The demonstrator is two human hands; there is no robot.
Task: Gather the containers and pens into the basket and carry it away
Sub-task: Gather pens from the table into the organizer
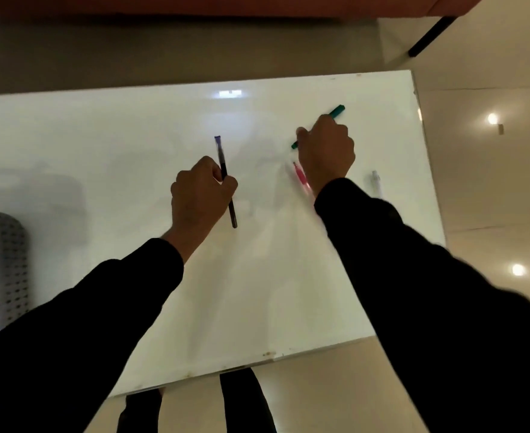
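Holding one pen in each hand, the person leans over a shiny white table that fills the middle of the frame. The left hand is in the middle of the frame, with its fingers curled tight round a dark pen that has a purple end pointing to the top. The right hand is in the upper right, and its fingers are wrapped round a green pen that sticks out both sides of the fist. Just under that hand a pink pen lies on the table, partly hidden by the wrist. A pale pen lies further right, near the table's right edge, and it is hard to see because it is nearly the same color as the table. The gray basket with little holes sits at the left edge of the frame, far from both hands, and something white shows inside it. I think the job is about halfway done, since two pens are not picked up yet. The pale pen could be missed because it blends in. It could also roll off the edge if a sleeve bumps it. The pink pen could get knocked by the right wrist. A pen could slip out on the long way to the basket.
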